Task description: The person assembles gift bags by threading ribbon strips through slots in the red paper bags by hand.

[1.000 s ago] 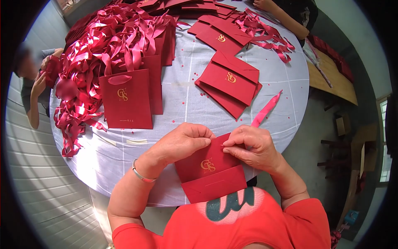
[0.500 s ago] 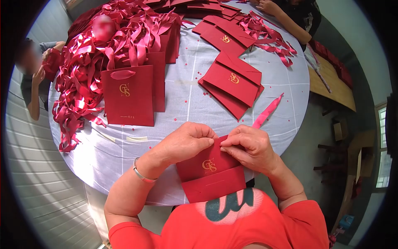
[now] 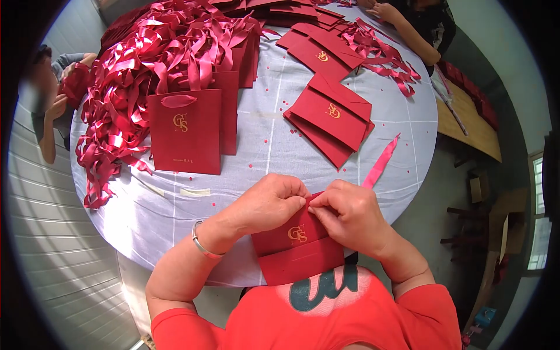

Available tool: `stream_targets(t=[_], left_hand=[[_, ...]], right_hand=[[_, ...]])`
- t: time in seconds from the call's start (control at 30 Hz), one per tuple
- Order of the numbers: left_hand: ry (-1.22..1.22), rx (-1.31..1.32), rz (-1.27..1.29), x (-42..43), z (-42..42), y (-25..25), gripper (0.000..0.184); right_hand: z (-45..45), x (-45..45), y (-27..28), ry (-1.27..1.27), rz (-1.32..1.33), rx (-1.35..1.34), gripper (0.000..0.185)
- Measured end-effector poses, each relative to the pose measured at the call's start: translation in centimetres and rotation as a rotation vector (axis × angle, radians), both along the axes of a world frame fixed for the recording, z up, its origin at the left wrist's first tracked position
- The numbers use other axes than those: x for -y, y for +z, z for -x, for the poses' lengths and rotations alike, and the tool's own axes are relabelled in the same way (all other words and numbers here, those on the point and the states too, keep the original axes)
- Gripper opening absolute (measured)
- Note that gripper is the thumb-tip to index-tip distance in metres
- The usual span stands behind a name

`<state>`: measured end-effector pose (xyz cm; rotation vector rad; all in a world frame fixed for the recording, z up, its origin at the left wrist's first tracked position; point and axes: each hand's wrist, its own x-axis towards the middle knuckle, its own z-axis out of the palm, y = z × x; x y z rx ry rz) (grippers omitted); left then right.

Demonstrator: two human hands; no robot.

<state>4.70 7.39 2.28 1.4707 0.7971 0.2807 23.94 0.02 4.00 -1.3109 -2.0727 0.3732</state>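
Grips red bag [image 3: 296,248] at near rim of bench [image 3: 233,184] with left hand [image 3: 265,204] | pinches narrowly at bag's far edge with right hand [image 3: 353,216], cannot tell on what | rolls it further over than before

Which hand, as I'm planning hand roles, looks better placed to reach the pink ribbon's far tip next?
Probably the right hand: the pink ribbon extends just beyond it, while the left hand is farther off, at the upper edge of the red bag.
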Motion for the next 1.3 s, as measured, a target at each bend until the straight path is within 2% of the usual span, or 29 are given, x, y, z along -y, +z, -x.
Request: stream_targets(t=[0.03, 0.1, 0.13, 0.27, 0.33, 0.37, 0.43, 0.5, 0.57, 0.7, 0.73, 0.8, 0.83, 0.87, 0.93, 1.0, 1.07, 1.1, 1.17, 1.2, 1.27, 1.3], left_hand=[[-0.016, 0.021, -0.024, 0.1, 0.0, 0.0, 0.02], [-0.057, -0.016, -0.028, 0.2, -0.1, 1.0, 0.018], [-0.096, -0.05, -0.03, 0.1, -0.1, 1.5, 0.017], [-0.092, -0.027, -0.035, 0.4, 0.0, 0.8, 0.015], [-0.018, 0.064, -0.123, 0.9, -0.1, 0.4, 0.022], [-0.004, 0.018, -0.216, 1.0, -0.2, 0.6, 0.021], [0.01, -0.05, -0.291, 1.6, -0.5, 1.6, 0.021], [0.025, -0.11, -0.379, 2.0, -0.7, 1.5, 0.02], [0.086, 0.023, -0.674, 2.5, -0.8, 0.6, 0.022], [0.055, -0.028, -0.69, 3.1, -1.0, 1.4, 0.025], [0.062, -0.028, -0.738, 3.3, -1.1, 1.2, 0.026], [0.05, -0.028, -0.794, 3.8, -1.1, 1.5, 0.026], [0.063, -0.029, -0.805, 4.0, -1.1, 2.2, 0.027], [0.073, -0.03, -0.816, 4.2, -1.1, 2.7, 0.027], [0.07, 0.002, -0.815, 4.2, -1.1, 2.5, 0.027], [0.088, 0.032, -0.808, 4.2, -1.1, 2.2, 0.027], [0.069, -0.006, -0.789, 4.0, -0.9, 1.9, 0.026], [0.07, -0.008, -0.787, 3.9, -0.9, 1.8, 0.026], [0.076, 0.059, -0.728, 3.5, -1.1, 1.5, 0.024], [0.08, 0.059, -0.726, 3.5, -1.1, 1.6, 0.024], [0.067, 0.075, -0.635, 3.6, -1.2, 1.9, 0.023], [0.069, 0.071, -0.636, 3.6, -1.2, 2.0, 0.023]], right_hand=[[0.0, -0.1, 0.3, 0.001, -0.001, -0.002, 0.014], [-0.3, -0.7, 1.2, -0.047, 0.385, -0.221, 0.016], [-0.3, -0.9, 1.6, -0.065, 0.474, -0.234, 0.018], [-0.8, -1.3, 1.8, 0.025, 0.35, -0.116, 0.018], [-1.2, -1.7, 2.8, 0.073, 0.494, -0.285, 0.019], [-1.7, -2.0, 2.8, 0.072, 0.525, -0.324, 0.016], [-2.3, -2.8, 3.6, 0.04, 0.767, -0.487, 0.011], [-3.0, -3.8, 2.8, 0.068, 0.789, -0.439, 0.01], [-2.9, -4.8, 2.8, 0.216, 0.746, -0.24, 0.014], [-2.6, -7.4, 3.1, 0.411, 1.001, -0.032, 0.018], [-2.4, -8.0, 3.1, 0.403, 0.994, -0.04, 0.018], [-2.2, -9.2, 2.5, 0.596, 1.234, -0.045, 0.019], [-2.2, -9.6, 1.8, 0.625, 1.388, -0.137, 0.02], [-2.2, -10.0, 1.2, 0.612, 1.376, -0.155, 0.02], [-2.3, -10.3, 0.1, 0.783, 1.539, -0.295, 0.02], [-2.4, -10.0, -0.1, 0.759, 1.567, -0.349, 0.019], [-2.3, -9.6, 0.6, 0.553, 1.56, -0.284, 0.02], [-2.1, -9.1, 0.9, 0.555, 1.562, -0.285, 0.02], [-1.9, -8.0, 1.3, 0.238, 1.425, -0.337, 0.022], [-2.0, -7.7, 1.0, 0.24, 1.428, -0.333, 0.022], [-2.2, -7.6, 0.2, 0.057, 1.281, -0.566, 0.025], [-2.3, -7.7, -0.1, 0.062, 1.282, -0.567, 0.025]])
